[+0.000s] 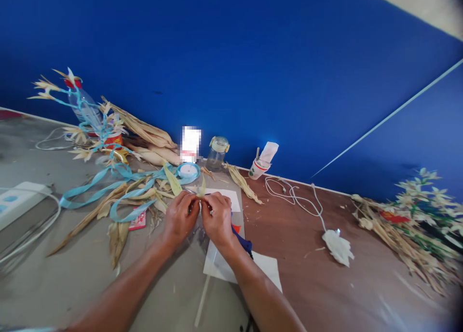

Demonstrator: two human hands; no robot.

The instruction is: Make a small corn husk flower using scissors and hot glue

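My left hand [181,217] and my right hand [217,219] meet over the middle of the table, fingers curled and pinched together. Between the fingertips a small pale strip of dried corn husk [201,188] sticks up. Both hands grip it. Under the hands lie white sheets of paper [265,267] and a blue-handled tool [243,243], partly hidden by my right wrist. A roll of light blue ribbon [188,170] sits just beyond the hands, its loose ribbon [108,178] trailing left among dried husk leaves [104,206].
A plastic bottle [84,106] holding husk flowers stands at the back left. A glass jar [217,152] and a paper cup [259,167] stand against the blue wall. A white cable [300,197] leads to a white husk piece [338,246]. More husk flowers [412,216] lie right. A power strip [18,199] lies left.
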